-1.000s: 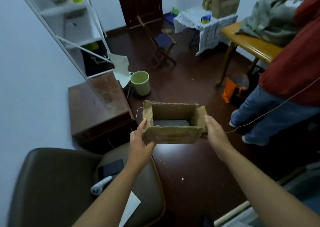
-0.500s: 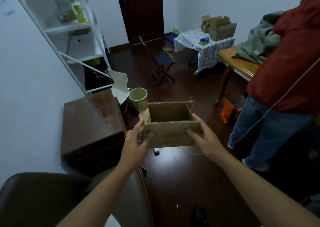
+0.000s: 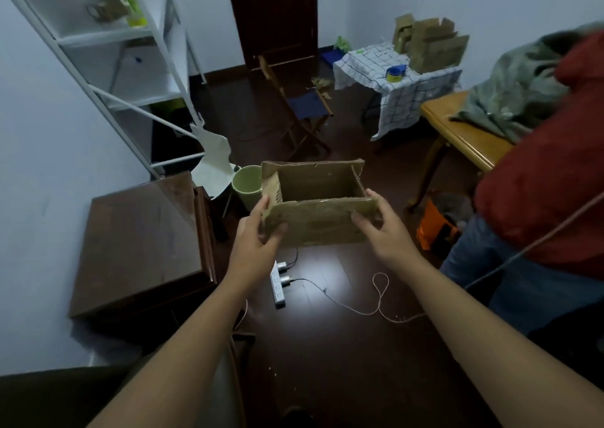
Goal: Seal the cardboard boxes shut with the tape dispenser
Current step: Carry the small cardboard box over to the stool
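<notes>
Holding the open box (image 3: pixel 313 211) in mid-air above the floor, the left hand (image 3: pixel 258 231) grips its near left corner and the right hand (image 3: pixel 380 228) grips the near right side, thumbs on the front flap. Over the last second the view has swung up and forward and the box has tilted, so the far counter (image 3: pixel 366 64) now shows clearly, with the tape dispenser (image 3: pixel 395 73) and more boxes (image 3: pixel 431 48) on it, well apart from the hands. That suggests carrying the box there before any sealing. Open floor lies ahead; a folding chair (image 3: pixel 300 110), a power strip (image 3: pixel 277 283) with trailing cable, and another person (image 3: pixel 539 198) narrow the way.
</notes>
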A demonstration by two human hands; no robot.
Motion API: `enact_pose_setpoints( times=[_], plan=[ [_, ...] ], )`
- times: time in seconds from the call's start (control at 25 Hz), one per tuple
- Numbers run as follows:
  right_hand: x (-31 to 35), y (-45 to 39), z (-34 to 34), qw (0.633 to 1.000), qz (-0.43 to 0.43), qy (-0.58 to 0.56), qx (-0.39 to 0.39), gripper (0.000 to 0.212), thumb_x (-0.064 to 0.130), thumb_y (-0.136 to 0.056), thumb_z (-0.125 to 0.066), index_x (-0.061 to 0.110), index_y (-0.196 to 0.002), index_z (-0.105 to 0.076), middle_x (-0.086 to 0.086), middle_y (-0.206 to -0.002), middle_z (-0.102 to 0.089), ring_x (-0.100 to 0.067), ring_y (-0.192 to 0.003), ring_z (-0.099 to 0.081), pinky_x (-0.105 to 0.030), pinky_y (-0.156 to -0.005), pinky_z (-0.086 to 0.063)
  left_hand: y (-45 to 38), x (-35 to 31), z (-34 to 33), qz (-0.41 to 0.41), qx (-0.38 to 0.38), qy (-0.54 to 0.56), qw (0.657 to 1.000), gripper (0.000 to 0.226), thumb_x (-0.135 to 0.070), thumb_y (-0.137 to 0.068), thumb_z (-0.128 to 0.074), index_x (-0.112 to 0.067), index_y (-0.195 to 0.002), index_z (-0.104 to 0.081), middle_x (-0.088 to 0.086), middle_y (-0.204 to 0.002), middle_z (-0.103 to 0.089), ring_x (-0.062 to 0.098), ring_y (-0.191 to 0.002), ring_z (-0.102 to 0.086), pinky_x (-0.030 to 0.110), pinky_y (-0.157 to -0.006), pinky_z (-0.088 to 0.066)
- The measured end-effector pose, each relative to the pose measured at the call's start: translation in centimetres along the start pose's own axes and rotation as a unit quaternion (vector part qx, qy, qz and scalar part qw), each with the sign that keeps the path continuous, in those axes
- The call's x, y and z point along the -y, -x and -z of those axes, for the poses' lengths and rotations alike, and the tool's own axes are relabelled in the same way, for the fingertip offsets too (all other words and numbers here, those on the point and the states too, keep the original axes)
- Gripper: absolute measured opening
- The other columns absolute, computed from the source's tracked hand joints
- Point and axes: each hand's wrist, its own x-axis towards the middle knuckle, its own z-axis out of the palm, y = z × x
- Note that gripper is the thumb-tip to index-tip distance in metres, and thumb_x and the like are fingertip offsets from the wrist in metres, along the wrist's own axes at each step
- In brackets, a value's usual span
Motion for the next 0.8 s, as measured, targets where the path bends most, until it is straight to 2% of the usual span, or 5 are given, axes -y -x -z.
enact_pose_setpoints(
  times=[0.28,0.36,0.48,0.64,0.8],
  plan=[
    [0.0,-14.7,-3.5,1.000,0.012,-0.004,-0.010,0.042,0.031,-0.091,-0.071,0.028,-0.131,-0.061,0.010,-0.119,-0.067,-0.004,-0.112,-0.060,-0.017,-0.085,-0.049,-14.5,2.9,1.0,0.001,-0.042,-0.003,0.999,0.053,-0.036,-0.091,-0.065,-0.043,-0.140,-0.045,-0.006,-0.127,-0.056,0.014,-0.101,-0.065,0.027,-0.088,-0.054],
    [0.2,-19.3,-4.3,1.000,0.010,-0.003,-0.020,0.040,0.030,-0.089,-0.073,0.032,-0.127,-0.062,0.010,-0.119,-0.068,-0.007,-0.114,-0.060,-0.023,-0.090,-0.051,-19.7,3.7,1.6,-0.008,-0.031,0.009,0.999,0.052,-0.033,-0.091,-0.067,-0.044,-0.138,-0.048,-0.007,-0.125,-0.058,0.013,-0.102,-0.065,0.030,-0.089,-0.055],
    [1.4,-26.3,-5.5,0.999,0.008,-0.004,-0.051,0.039,0.030,-0.088,-0.074,0.036,-0.125,-0.062,0.009,-0.119,-0.068,-0.009,-0.114,-0.061,-0.032,-0.095,-0.052,-27.4,3.1,2.6,-0.025,-0.029,0.005,0.999,0.049,-0.030,-0.091,-0.067,-0.045,-0.135,-0.051,-0.010,-0.117,-0.059,0.005,-0.093,-0.066,0.014,-0.081,-0.052],
    [3.9,-33.2,-5.9,0.995,0.027,-0.003,-0.098,0.036,0.020,-0.091,-0.071,0.028,-0.125,-0.062,0.016,-0.109,-0.068,0.011,-0.100,-0.061,-0.008,-0.078,-0.047,-36.1,1.6,2.6,-0.039,-0.034,0.011,0.999,0.043,-0.027,-0.091,-0.066,-0.035,-0.132,-0.057,-0.011,-0.111,-0.065,-0.006,-0.096,-0.059,0.010,-0.084,-0.048],
    [4.1,-41.6,-3.4,0.992,0.037,0.017,-0.123,0.036,0.025,-0.091,-0.071,0.025,-0.126,-0.063,0.018,-0.109,-0.067,0.017,-0.098,-0.057,-0.006,-0.078,-0.045,-45.1,-0.6,0.5,-0.032,-0.009,0.019,0.999,0.040,-0.027,-0.091,-0.066,-0.035,-0.129,-0.059,-0.006,-0.108,-0.066,0.003,-0.097,-0.063,0.016,-0.081,-0.050]
  ],
)
